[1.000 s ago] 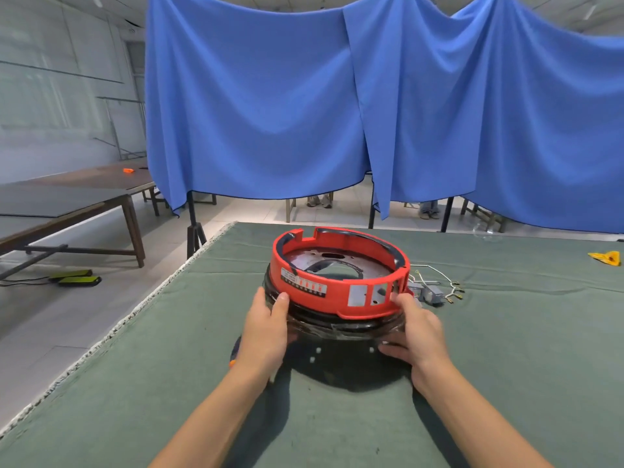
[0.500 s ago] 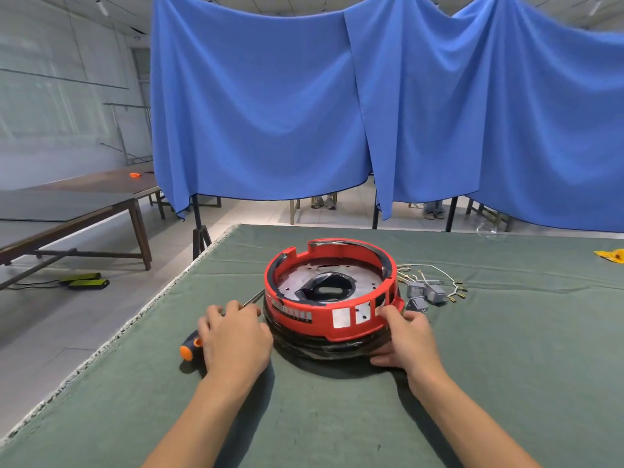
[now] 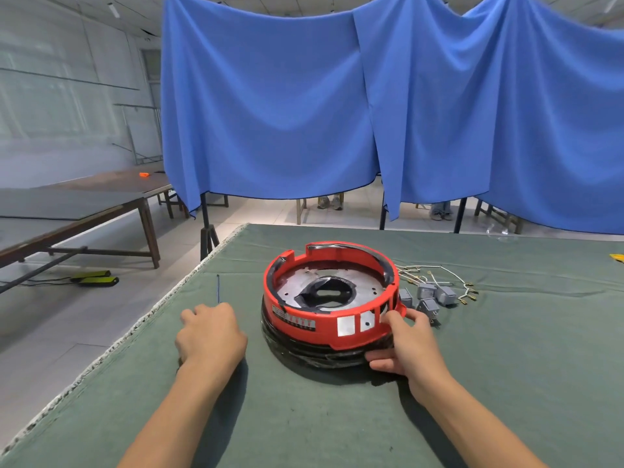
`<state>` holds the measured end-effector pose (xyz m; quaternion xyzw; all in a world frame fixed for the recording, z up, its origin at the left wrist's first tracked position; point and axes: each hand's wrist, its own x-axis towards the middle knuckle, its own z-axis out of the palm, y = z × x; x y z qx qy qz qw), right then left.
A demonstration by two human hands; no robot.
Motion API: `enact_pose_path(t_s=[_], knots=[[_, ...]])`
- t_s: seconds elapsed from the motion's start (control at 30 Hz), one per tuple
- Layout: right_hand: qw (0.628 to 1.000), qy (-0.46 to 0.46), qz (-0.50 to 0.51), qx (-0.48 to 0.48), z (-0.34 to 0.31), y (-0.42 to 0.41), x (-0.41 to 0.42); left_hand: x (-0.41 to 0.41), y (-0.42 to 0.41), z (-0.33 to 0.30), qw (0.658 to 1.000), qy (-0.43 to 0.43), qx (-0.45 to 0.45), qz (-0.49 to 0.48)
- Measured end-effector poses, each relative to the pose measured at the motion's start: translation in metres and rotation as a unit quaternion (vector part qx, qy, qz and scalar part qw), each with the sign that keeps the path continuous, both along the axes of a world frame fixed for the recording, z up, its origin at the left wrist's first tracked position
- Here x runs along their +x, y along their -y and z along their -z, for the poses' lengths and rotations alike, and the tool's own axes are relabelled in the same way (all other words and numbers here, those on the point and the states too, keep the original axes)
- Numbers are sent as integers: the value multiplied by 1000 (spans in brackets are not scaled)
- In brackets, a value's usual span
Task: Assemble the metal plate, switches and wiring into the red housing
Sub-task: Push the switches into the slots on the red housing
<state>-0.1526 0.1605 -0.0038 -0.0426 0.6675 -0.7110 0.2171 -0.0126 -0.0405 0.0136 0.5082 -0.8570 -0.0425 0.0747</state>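
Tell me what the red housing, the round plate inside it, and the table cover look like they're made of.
Red housing: likely molded plastic; uniform red, semi-gloss, with molded slots and notches.
Round plate: looks like bare metal; dull silvery sheen, small punched holes.
Table cover: seems a green felt-like cloth; matte, faintly creased, with a frayed pale edge.

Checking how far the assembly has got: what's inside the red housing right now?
Inside the red housing lies the round metal plate, with a dark hub at its centre. The switches and wiring lie outside, on the cloth. Anything under the plate is hidden.
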Motion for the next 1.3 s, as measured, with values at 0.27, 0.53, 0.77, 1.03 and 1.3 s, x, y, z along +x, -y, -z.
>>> enact_pose_path(t_s=[0.27, 0.53, 0.77, 1.03, 1.3], knots=[[886, -295, 9, 357, 6, 2, 12, -2, -8, -1, 1000, -20, 1, 8], [877, -322, -6, 356, 3, -6, 4, -8, -31, -8, 963, -226, -120, 90], [748, -485, 122, 437, 3, -21, -29, -23, -71, 7, 924, -235, -150, 261], [711, -484, 47, 508, 19, -12, -68, -34, -60, 13, 937, -196, -116, 266], [738, -488, 73, 461, 15, -8, -77, -34, -46, 12, 842, -473, 18, 258]])
